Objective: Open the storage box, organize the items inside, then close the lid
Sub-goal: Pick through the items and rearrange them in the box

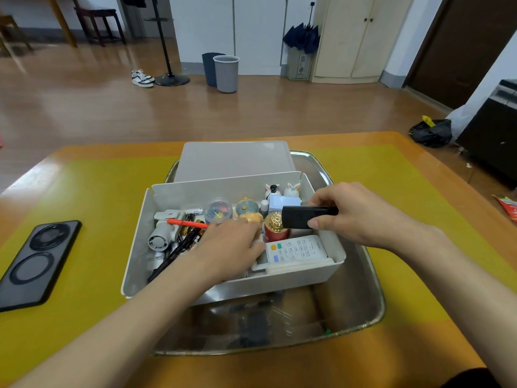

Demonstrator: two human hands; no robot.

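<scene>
Reaching in from the near edge, 2 bare forearms cross a steel tray [372,278] that sits on a yellow-topped table [391,175]. Inside the tray stands the white storage box [134,264], its top uncovered, with the pale lid [235,161] resting behind it, its far part over the tray's back rim. The left hand [223,250] lies low inside the box, palm down among the contents; its fingertips are hidden against a white remote control [296,249] and I cannot tell whether they grasp anything. The right hand [361,211] hovers above the box's right side, thumb and fingers pinching a black rectangular device [305,217] held roughly level over a red bottle with a gold cap [275,226]. On the box's left side lie a small white fan [161,236], black pens [176,250] and an orange pen [187,223]. Toward the back wall sit a clear ball of coloured pins [218,210], a round figurine [246,207], a pale blue block [284,203] and 2 rabbit-eared figures [272,189]. A black phone [36,261] lies face down on the table, well left of the tray. Beyond the table, 2 bins [226,72] stand on the wooden floor near a pair of sneakers [142,78].
</scene>
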